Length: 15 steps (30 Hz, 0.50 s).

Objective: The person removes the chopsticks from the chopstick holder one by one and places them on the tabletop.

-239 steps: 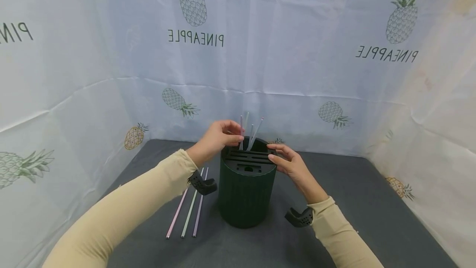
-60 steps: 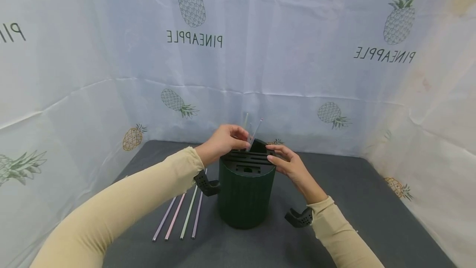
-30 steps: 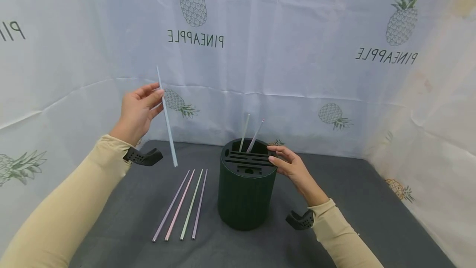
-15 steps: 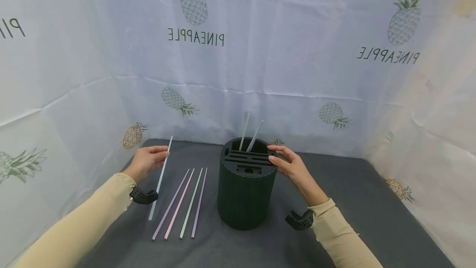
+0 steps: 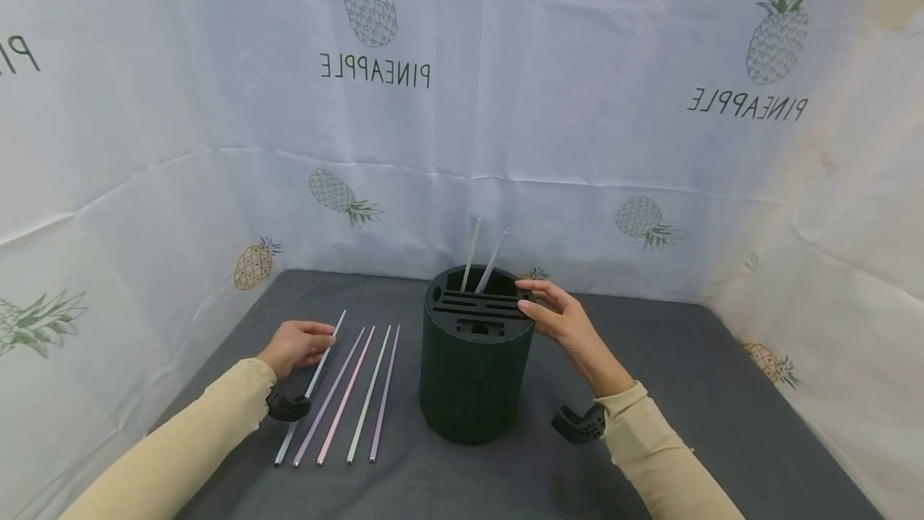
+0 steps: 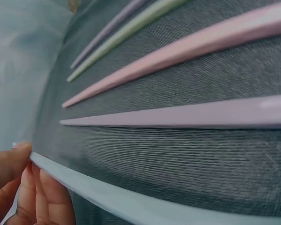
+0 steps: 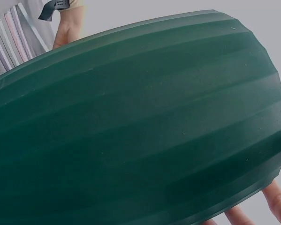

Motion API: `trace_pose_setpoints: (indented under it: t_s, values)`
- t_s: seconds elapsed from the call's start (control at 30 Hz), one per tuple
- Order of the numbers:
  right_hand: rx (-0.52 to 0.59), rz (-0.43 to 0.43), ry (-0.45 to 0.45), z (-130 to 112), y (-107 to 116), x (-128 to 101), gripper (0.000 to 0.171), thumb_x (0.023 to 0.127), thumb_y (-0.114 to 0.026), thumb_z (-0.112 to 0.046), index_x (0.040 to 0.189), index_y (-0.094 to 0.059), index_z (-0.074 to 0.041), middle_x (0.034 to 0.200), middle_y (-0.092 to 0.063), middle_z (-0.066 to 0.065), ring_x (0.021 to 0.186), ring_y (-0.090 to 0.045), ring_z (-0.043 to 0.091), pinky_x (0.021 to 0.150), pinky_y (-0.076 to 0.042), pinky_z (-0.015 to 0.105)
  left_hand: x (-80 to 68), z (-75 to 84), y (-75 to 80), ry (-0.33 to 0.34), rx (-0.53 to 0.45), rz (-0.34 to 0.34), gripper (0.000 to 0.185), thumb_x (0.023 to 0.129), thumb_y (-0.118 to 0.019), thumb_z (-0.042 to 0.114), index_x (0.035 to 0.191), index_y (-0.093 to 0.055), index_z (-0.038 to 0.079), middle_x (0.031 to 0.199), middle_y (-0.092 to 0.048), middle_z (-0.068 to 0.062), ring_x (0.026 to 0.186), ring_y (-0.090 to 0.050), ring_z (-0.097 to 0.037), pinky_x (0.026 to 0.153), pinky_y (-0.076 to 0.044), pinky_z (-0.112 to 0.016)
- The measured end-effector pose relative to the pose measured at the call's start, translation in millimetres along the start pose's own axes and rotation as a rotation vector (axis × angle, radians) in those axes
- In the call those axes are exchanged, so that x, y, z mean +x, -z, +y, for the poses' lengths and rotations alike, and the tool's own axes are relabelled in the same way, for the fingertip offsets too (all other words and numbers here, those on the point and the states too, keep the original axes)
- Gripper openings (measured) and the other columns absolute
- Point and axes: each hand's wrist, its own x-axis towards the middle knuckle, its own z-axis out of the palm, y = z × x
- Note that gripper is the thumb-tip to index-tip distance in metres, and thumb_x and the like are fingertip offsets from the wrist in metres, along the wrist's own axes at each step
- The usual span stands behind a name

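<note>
My left hand (image 5: 297, 346) pinches a pale blue chopstick (image 5: 289, 440) near its thin far end, thumb against fingertips. This chopstick slants at the left of a row, beside a lilac chopstick (image 5: 330, 397), a pink one (image 5: 347, 396), a green one (image 5: 370, 394) and a purple one (image 5: 386, 393). My right hand (image 5: 566, 319) grips the rim of a dark green utensil holder (image 5: 472, 392), which stands upright. A pale green chopstick (image 5: 471, 257) and a pale lilac chopstick (image 5: 493, 259) lean in its back compartment, lower parts hidden. The right wrist view is mostly filled by the holder's ribbed wall (image 7: 145, 112).
The holder's black top (image 5: 472, 307) has long slots and smaller openings in front of the back compartment. A dark grey cloth (image 5: 650, 392) covers the table. White curtains (image 5: 563, 119) with pineapple prints enclose the back and sides.
My left hand has taken the pale blue chopstick out of the holder, swung it left and lowered it beside the row. Earlier, a lilac chopstick joined the row. My right hand has stayed on the rim.
</note>
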Motion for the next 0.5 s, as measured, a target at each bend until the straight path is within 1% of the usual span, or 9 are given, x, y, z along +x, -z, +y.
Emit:
trace_pose_setpoints:
  t_s: [0.13, 0.33, 0.5]
  values:
    - [0.001, 0.006, -0.011, -0.6, 0.1, 0.2, 0.048, 0.097, -0.060, -0.030, 0.140, -0.047, -0.014, 0.156, -0.028, 0.007, 0.146, -0.022, 0.028, 0.110, -0.034, 0.059, 0.9, -3.7, -5.0, 0.020, 0.012, 0.004, 0.038, 0.092, -0.064, 0.005, 0.124, -0.056, -0.014, 0.101, -0.071, -0.008, 0.080, -0.064, -0.007, 0.067, -0.057, -0.025]
    - [0.004, 0.012, -0.019, -1.6, 0.0, 0.4, 0.048, 0.097, -0.060, -0.030, 0.140, -0.048, -0.014, 0.155, -0.029, 0.005, 0.145, -0.024, 0.027, 0.110, -0.035, 0.058, 3.0, -8.4, -10.1, 0.010, 0.037, -0.004, 0.036, 0.090, -0.065, 0.003, 0.120, -0.057, -0.016, 0.097, -0.070, -0.009, 0.077, -0.063, -0.007, 0.065, -0.057, -0.025]
    - [0.011, 0.004, -0.006, -1.2, 0.0, 0.5, 0.048, 0.097, -0.060, -0.029, 0.140, -0.047, -0.014, 0.155, -0.029, 0.005, 0.145, -0.023, 0.027, 0.110, -0.034, 0.058, 3.9, -9.4, -12.8, 0.004, 0.052, -0.006, 0.035, 0.089, -0.065, 0.002, 0.119, -0.058, -0.016, 0.101, -0.069, -0.016, 0.079, -0.064, -0.008, 0.067, -0.058, -0.027]
